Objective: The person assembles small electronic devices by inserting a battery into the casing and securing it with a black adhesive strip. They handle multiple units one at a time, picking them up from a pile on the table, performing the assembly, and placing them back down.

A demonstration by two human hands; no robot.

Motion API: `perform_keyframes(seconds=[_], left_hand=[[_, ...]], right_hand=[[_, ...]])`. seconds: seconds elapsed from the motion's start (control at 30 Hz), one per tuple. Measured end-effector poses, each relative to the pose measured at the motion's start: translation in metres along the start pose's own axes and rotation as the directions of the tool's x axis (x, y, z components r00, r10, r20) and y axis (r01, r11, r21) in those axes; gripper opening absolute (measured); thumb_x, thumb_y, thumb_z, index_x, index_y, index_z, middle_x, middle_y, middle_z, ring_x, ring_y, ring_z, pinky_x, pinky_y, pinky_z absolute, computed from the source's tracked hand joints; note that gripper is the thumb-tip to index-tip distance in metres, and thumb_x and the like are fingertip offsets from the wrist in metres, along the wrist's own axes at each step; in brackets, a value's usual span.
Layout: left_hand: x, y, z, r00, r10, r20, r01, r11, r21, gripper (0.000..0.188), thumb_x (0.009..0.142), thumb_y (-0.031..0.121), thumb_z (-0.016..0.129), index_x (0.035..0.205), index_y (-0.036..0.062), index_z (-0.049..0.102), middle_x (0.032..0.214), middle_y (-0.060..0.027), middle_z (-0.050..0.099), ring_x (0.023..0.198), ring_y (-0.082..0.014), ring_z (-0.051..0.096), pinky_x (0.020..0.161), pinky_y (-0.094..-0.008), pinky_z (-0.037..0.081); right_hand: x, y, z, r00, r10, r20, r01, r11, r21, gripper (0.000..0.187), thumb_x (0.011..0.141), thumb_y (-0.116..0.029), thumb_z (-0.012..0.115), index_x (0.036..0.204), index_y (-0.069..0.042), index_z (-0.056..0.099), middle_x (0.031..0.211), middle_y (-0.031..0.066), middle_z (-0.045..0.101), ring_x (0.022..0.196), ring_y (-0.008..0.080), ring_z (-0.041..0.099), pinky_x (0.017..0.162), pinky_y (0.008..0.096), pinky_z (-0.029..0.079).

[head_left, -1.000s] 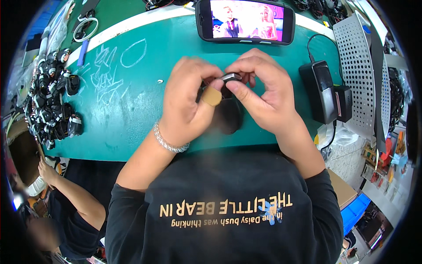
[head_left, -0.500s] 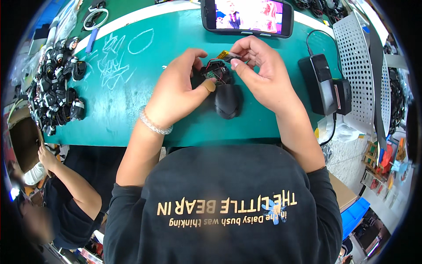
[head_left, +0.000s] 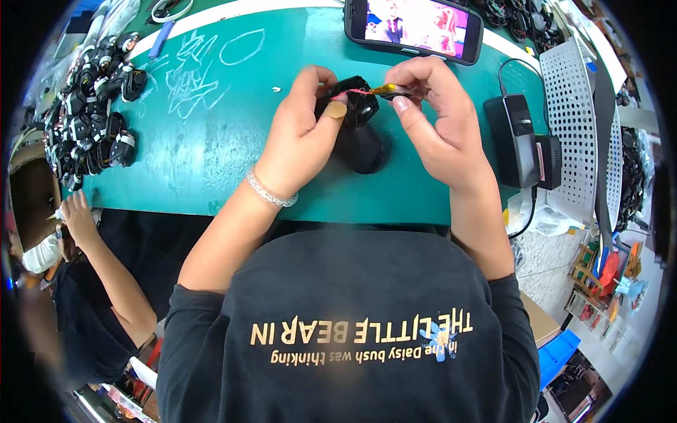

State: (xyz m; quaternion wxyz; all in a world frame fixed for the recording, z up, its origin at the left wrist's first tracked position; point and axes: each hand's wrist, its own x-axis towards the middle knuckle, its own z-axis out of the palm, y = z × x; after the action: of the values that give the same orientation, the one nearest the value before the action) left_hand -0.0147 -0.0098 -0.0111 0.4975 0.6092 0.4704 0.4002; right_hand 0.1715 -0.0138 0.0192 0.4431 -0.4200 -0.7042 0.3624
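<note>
My left hand [head_left: 300, 137], a tan cover on its thumb, is closed on an opened black plastic housing [head_left: 364, 106], which is tilted above the table. A black rounded part [head_left: 365, 154] extends below the housing toward me; I cannot tell whether the two are joined. Thin red wires [head_left: 350, 92] run from the housing to a small flat pouch battery [head_left: 396, 91] with yellow tape at its wired end. My right hand [head_left: 448, 120] pinches this battery between thumb and fingers. The inside of the housing is mostly out of sight now.
The green table [head_left: 204, 155] bears chalk marks. Several black devices [head_left: 95, 113] are heaped at the left. A phone [head_left: 416, 28] showing a video stands at the back. A black charger-like box [head_left: 511, 137] and a white perforated basket [head_left: 575, 127] are on the right. Another person's hand [head_left: 79, 215] is at far left.
The housing has tilted up, so its green circuit board no longer shows. My right hand has moved the battery slightly right, and the red wires look straighter. The whole view has shifted somewhat.
</note>
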Motion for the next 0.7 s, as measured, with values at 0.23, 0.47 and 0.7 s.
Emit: perform_keyframes(seconds=[0.23, 0.47, 0.7], left_hand=[[0.001, 0.014, 0.002, 0.938, -0.254, 0.236, 0.337, 0.826, -0.451, 0.034, 0.089, 0.009, 0.054, 0.12, 0.006, 0.04, 0.094, -0.0046, 0.056, 0.072, -0.0109, 0.052, 0.062, -0.0241, 0.043], [-0.002, 0.021, -0.001, 0.945, -0.213, 0.249, 0.321, 0.761, -0.564, 0.049, 0.086, 0.002, 0.053, 0.129, 0.0103, 0.033, 0.095, -0.0088, 0.055, 0.068, -0.0137, 0.056, 0.059, -0.0252, 0.045], [0.002, 0.018, -0.006, 0.94, -0.197, 0.277, 0.34, 0.581, -0.74, 0.048, 0.087, 0.009, 0.058, 0.128, 0.0119, 0.035, 0.1, -0.0091, 0.058, 0.069, -0.0139, 0.056, 0.059, -0.0243, 0.045]], right_hand=[[-0.004, 0.005, -0.003, 0.998, 0.043, -0.051, -0.03, 0.971, 0.237, 0.014, 0.083, 0.001, 0.051, 0.097, -0.001, 0.051, 0.088, 0.0032, 0.053, 0.081, 0.0101, 0.05, 0.07, 0.0239, 0.041], [-0.003, 0.006, -0.002, 0.995, 0.094, -0.028, -0.085, 0.964, 0.25, 0.017, 0.084, 0.003, 0.047, 0.099, 0.002, 0.055, 0.092, 0.0051, 0.056, 0.086, 0.0117, 0.052, 0.075, 0.0252, 0.043], [-0.001, 0.005, -0.006, 0.996, -0.083, 0.03, 0.083, 0.996, 0.013, 0.013, 0.082, -0.001, 0.057, 0.095, 0.001, 0.059, 0.088, 0.0091, 0.055, 0.081, 0.0223, 0.056, 0.072, 0.0284, 0.045]])
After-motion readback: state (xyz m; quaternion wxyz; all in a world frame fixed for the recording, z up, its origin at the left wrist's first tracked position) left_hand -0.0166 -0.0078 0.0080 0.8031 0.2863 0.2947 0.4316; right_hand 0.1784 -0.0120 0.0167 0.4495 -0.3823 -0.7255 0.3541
